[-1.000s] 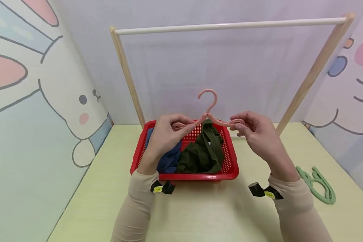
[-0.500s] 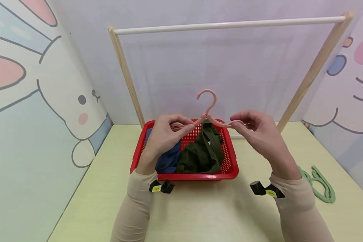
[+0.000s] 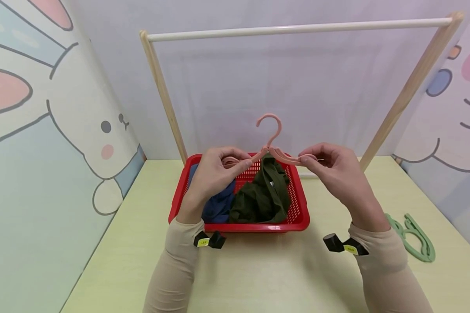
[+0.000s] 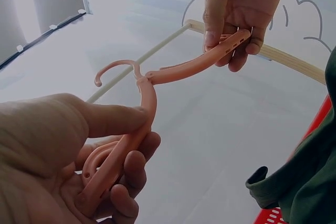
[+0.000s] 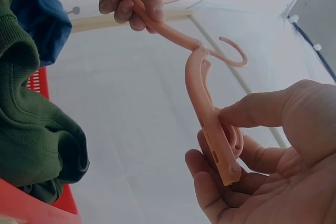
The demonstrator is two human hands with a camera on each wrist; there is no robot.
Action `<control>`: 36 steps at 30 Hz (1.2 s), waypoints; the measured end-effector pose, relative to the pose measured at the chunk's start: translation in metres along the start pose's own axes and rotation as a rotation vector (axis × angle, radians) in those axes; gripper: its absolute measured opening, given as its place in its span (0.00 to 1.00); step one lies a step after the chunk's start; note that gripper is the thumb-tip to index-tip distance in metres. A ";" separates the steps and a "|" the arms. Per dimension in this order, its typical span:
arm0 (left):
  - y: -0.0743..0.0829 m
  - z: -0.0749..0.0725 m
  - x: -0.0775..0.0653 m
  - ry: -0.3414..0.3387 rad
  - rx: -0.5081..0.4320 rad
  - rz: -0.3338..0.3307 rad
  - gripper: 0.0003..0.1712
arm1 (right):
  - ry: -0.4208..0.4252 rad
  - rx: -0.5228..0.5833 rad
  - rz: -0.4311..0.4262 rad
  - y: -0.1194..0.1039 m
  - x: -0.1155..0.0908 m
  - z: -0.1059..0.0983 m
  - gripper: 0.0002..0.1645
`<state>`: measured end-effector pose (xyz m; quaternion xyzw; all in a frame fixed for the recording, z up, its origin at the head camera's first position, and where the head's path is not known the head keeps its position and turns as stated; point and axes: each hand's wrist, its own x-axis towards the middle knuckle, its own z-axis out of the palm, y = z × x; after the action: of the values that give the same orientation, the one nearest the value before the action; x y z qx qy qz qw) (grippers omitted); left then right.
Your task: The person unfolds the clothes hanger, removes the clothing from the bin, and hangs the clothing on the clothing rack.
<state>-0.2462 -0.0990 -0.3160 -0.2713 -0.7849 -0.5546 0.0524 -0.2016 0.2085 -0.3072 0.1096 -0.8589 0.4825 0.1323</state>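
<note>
A pink folding clothes hanger (image 3: 260,154) is held up over the red basket, its hook pointing upward. My left hand (image 3: 214,174) grips its left arm between thumb and curled fingers. On the other side my right hand (image 3: 335,171) pinches the right arm, thumb on the near face and fingers behind, as the right wrist view shows. Both arms of the hanger (image 4: 197,65) spread out from the centre joint. Below it, the red basket (image 3: 254,228) contains a dark green garment (image 3: 264,195) on the right and a blue garment (image 3: 220,204) on the left.
Behind the basket stands a rack with wooden legs (image 3: 411,91) and a white rail (image 3: 297,29). A green folded hanger (image 3: 421,239) lies on the table (image 3: 274,278) at the right, partly hidden by the right wrist. Walls with cartoon drawings enclose both sides.
My right hand has shifted its grip slightly on the hanger's right arm, the thumb now lying along it. The left hand and the basket look almost unchanged.
</note>
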 end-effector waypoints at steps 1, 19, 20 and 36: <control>0.000 0.000 0.000 0.001 0.001 -0.001 0.08 | 0.001 0.003 0.000 0.000 0.000 0.000 0.15; -0.003 -0.013 0.000 0.032 0.026 0.011 0.08 | 0.093 0.073 0.007 0.006 0.001 -0.018 0.19; -0.003 -0.014 0.000 0.037 0.027 0.009 0.08 | 0.100 0.071 0.011 0.007 0.000 -0.019 0.19; -0.002 -0.031 -0.003 0.108 0.023 0.019 0.11 | 0.191 0.094 0.043 0.007 0.001 -0.018 0.23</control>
<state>-0.2512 -0.1279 -0.3069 -0.2476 -0.7847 -0.5589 0.1030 -0.2025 0.2278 -0.3032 0.0505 -0.8209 0.5333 0.1978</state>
